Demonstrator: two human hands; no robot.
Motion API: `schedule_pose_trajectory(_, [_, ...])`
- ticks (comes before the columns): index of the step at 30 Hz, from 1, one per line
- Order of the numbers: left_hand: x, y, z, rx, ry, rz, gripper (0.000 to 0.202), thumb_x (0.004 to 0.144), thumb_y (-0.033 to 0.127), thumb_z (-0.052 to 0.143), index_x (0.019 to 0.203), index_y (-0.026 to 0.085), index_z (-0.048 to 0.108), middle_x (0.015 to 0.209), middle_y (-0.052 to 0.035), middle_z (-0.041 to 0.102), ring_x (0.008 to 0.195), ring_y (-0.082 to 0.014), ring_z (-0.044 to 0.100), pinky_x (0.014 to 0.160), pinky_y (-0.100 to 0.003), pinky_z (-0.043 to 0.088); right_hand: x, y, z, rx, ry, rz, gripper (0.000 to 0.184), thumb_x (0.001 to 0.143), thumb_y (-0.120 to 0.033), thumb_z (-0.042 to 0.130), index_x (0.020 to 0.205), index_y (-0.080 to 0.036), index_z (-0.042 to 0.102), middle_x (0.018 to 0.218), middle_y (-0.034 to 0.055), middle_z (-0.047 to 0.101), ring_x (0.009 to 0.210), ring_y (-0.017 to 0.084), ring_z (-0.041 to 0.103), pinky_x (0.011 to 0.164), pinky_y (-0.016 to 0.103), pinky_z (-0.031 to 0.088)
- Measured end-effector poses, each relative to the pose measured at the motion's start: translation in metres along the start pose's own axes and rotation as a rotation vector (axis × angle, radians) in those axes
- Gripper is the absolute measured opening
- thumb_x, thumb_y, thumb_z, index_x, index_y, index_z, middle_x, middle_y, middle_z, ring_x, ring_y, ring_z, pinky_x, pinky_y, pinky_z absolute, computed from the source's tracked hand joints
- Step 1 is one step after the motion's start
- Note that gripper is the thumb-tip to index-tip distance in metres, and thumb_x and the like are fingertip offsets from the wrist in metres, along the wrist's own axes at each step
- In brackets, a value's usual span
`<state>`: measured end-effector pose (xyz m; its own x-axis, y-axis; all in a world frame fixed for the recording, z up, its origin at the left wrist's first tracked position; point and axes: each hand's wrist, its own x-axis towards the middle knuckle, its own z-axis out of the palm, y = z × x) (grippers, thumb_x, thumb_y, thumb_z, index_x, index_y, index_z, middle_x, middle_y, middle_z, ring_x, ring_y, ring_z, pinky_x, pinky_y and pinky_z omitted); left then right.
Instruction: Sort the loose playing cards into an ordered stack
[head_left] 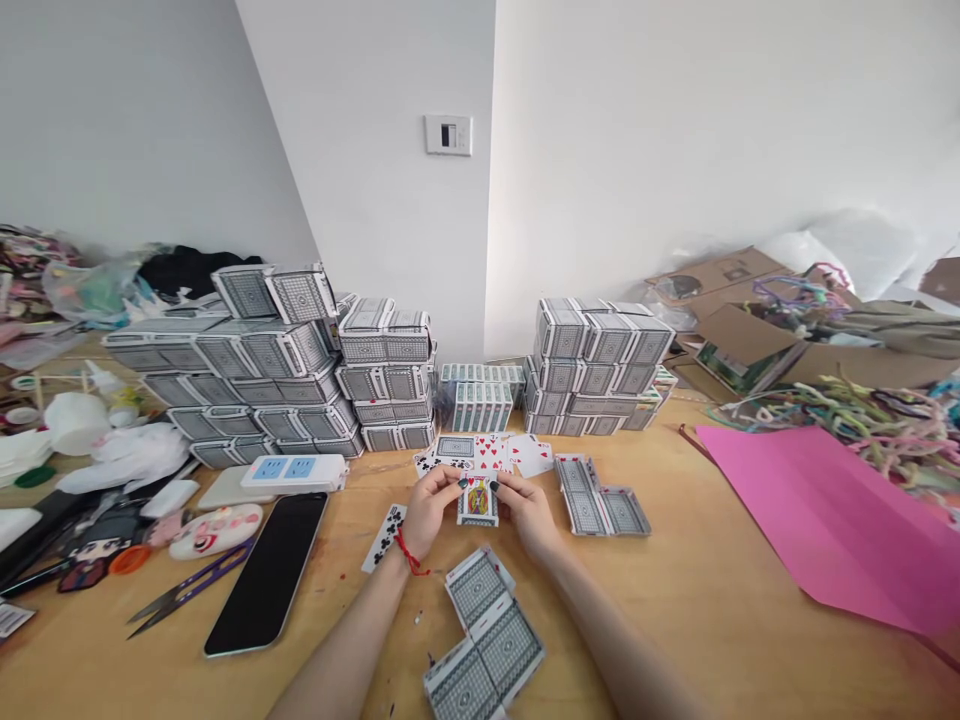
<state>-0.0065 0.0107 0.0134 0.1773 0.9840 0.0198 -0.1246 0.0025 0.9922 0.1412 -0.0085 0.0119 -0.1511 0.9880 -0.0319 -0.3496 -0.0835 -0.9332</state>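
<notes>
Both my hands meet over the middle of the wooden table [712,600]. My left hand [429,512] and my right hand [526,512] are closed on a small stack of playing cards [478,501], face card up, held by its two sides. Loose cards [495,453] lie spread just beyond the hands, and one club card [384,535] lies by my left wrist. A flattened card box [484,640] lies between my forearms. Another opened box [600,497] lies right of my right hand.
Stacks of boxed card decks [292,370] and more stacks [592,370] line the wall. A black phone [266,575], thread snips [187,590] and a power strip [294,472] lie at left. Pink paper [825,520] and cardboard boxes with coloured strands [825,330] fill the right.
</notes>
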Motion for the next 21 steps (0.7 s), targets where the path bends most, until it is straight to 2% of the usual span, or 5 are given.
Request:
schedule_pose_trajectory(4, [-0.002,0.001,0.008,-0.061,0.006,-0.028,0.011,0.066,0.027,0.049,0.071,0.018,0.047,0.058,0.005,0.05,0.05,-0.0084,0.046,0.048,-0.019,0.037,-0.001,0.0,0.003,0.042,0.033,0.017,0.029,0.065,-0.036,0.058,0.089,-0.02,0.061,0.079,0.004,0.065,0.068,0.019,0.059,0.053,0.027,0.043])
schedule_pose_trajectory(10, [-0.002,0.004,0.018,-0.102,-0.019,-0.039,0.015,0.068,0.029,0.045,0.075,0.017,0.048,0.061,0.0034,0.049,0.051,-0.0089,0.044,0.047,-0.019,0.037,0.0,0.001,0.005,0.08,0.094,0.038,0.023,0.064,-0.034,0.056,0.081,-0.019,0.058,0.071,0.0019,0.064,0.063,0.018,0.057,0.052,0.026,0.04])
schedule_pose_trajectory(16, [-0.001,0.001,0.015,0.039,0.028,0.036,0.012,0.068,0.022,0.042,0.075,0.017,0.05,0.062,0.0033,0.049,0.052,-0.0092,0.042,0.047,-0.019,0.035,-0.001,0.004,0.011,0.116,0.108,0.025,0.011,0.066,-0.03,0.052,0.071,-0.021,0.051,0.067,0.0001,0.06,0.063,0.017,0.056,0.053,0.026,0.039])
schedule_pose_trajectory(21, [-0.002,-0.001,0.015,0.075,0.051,0.02,0.014,0.067,0.021,0.041,0.076,0.018,0.051,0.058,0.004,0.048,0.049,-0.0091,0.041,0.045,-0.019,0.035,-0.003,0.003,0.017,0.079,0.122,0.026,0.009,0.067,-0.03,0.049,0.07,-0.023,0.045,0.066,-0.0006,0.058,0.062,0.016,0.054,0.052,0.026,0.039])
